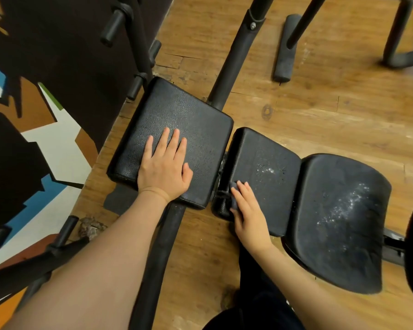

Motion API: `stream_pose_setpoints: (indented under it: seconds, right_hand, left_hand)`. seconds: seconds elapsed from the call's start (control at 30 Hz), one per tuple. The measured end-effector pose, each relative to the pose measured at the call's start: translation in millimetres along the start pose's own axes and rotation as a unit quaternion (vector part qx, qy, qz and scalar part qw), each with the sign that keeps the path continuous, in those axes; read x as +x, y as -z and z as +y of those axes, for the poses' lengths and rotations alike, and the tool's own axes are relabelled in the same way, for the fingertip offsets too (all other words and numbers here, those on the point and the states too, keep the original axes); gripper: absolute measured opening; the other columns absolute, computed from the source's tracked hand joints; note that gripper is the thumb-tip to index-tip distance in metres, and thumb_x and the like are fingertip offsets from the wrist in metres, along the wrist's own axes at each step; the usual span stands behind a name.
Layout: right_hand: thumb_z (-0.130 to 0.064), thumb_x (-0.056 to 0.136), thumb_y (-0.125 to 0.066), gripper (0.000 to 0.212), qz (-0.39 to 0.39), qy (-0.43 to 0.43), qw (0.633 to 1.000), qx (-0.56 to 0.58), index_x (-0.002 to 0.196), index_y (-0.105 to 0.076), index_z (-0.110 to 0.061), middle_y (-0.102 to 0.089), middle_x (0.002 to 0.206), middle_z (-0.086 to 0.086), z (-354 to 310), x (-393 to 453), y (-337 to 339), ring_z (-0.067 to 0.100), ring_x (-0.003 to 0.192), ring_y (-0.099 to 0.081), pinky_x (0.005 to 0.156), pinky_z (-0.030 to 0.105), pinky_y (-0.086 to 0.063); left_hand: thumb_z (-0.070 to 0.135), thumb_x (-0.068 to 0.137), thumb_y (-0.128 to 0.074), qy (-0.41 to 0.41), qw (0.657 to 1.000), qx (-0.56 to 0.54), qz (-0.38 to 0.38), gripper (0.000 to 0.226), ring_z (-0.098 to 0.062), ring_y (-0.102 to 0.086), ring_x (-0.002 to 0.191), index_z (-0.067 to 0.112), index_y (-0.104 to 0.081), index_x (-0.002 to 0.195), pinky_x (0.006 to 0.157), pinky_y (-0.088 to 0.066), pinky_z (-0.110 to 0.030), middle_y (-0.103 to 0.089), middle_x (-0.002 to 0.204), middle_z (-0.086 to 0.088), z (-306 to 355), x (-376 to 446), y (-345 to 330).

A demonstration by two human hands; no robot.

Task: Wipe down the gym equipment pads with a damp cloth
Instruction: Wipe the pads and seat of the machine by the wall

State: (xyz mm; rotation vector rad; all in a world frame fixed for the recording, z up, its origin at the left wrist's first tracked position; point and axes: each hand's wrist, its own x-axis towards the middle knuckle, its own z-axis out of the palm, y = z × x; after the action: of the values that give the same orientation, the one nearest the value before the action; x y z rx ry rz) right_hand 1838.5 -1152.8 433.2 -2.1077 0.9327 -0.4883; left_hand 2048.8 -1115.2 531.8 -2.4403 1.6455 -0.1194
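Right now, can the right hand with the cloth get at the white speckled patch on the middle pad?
Probably yes. The right hand presses the cloth on that middle pad's near-left edge; nothing lies between it and the white specks.

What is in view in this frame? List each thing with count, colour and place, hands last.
square pad: 1, black, left of centre, under the left hand
middle pad: 1, black with white specks, centre
curved pad: 1, black with white specks, right
cloth: 1, dark grey, at the middle pad's left edge, mostly hidden
frame tubes: several, black, above and below the pads
floor: 1, brown wood
wall mural: 1, multicoloured, left
left hand: flat on the square pad
right hand: presses the cloth
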Motion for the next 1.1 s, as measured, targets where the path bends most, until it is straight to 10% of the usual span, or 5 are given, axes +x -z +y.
stream_pose_setpoints:
  seconds: [0.3, 0.6, 0.9, 1.1]
  right_hand:
    - [-0.01, 0.084, -0.057, 0.035, -0.028, 0.092, 0.992, -0.081, 0.115, -0.059, 0.005, -0.057, 0.124, 0.021, -15, 63, 9, 0.042, 0.126, -0.042, 0.105, 0.049, -0.033]
    - [-0.027, 0.1, -0.029, 0.033, -0.132, 0.254, 0.956, -0.067, 0.125, -0.047, -0.015, -0.055, 0.131, 0.011, 15, 20, 13, 0.028, 0.132, -0.037, 0.109, 0.048, -0.026]
    - [-0.003, 0.089, -0.05, 0.041, 0.017, 0.014, 1.0, -0.016, 0.13, -0.052, -0.005, -0.04, 0.143, 0.015, 37, 116, 37, 0.033, 0.139, -0.021, 0.112, 0.054, -0.012]
    - [-0.027, 0.089, -0.06, 0.06, 0.046, -0.069, 0.997, 0.008, 0.139, -0.038, -0.003, -0.027, 0.151, 0.011, 23, 91, 22, 0.023, 0.143, -0.01, 0.116, 0.036, -0.01]
  left_hand:
    - [0.034, 0.083, -0.03, -0.003, 1.0, 0.002, -0.004, 0.063, -0.035, -0.04, 0.134, 0.004, -0.054, 0.132, 0.109, -0.022, -0.052, -0.048, 0.141, -0.017, 0, -1, 0]
    - [0.033, 0.082, -0.032, -0.01, 1.0, -0.003, 0.015, 0.061, -0.035, -0.041, 0.133, 0.004, -0.056, 0.13, 0.108, -0.019, -0.052, -0.049, 0.14, -0.018, -1, 0, -2]
    - [0.033, 0.084, -0.031, -0.019, 1.0, 0.001, 0.01, 0.06, -0.035, -0.041, 0.133, 0.004, -0.055, 0.131, 0.108, -0.028, -0.055, -0.049, 0.14, -0.018, 0, -2, -3]
    - [0.032, 0.084, -0.032, -0.021, 1.0, -0.003, 0.019, 0.059, -0.036, -0.042, 0.133, 0.004, -0.056, 0.13, 0.107, -0.028, -0.056, -0.05, 0.139, -0.018, 0, -1, -5]
